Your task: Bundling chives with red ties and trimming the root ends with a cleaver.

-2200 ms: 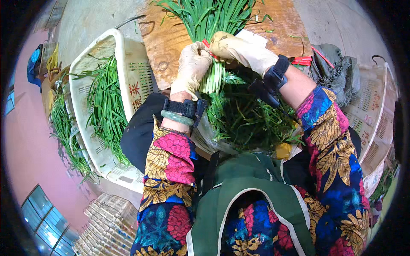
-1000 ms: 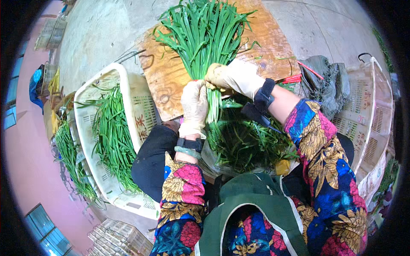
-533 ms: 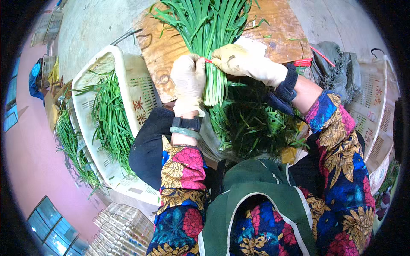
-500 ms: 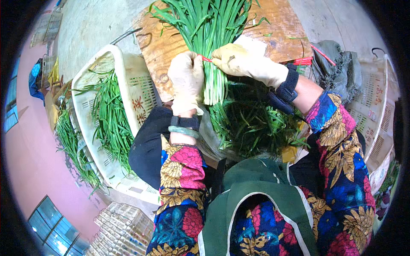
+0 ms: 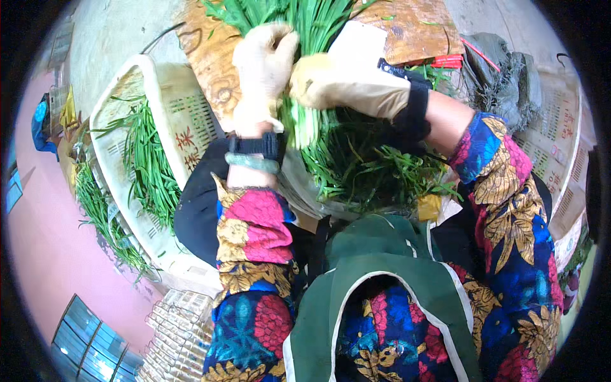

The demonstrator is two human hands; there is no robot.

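Left hand (image 5: 262,69): thumb and forefinger curled beside the stems (image 5: 303,126); cannot tell whether they grip anything
Right hand (image 5: 328,83): fingers curled in over the stems (blurred, so what they hold cannot be told)
Green bunch (image 5: 316,28): leaves on the far wooden board (image 5: 417,28), pale ends pointing near
White crate (image 5: 191,89): at left, holding loose greens (image 5: 147,156)
Red strips (image 5: 449,61): right, at the board's near edge
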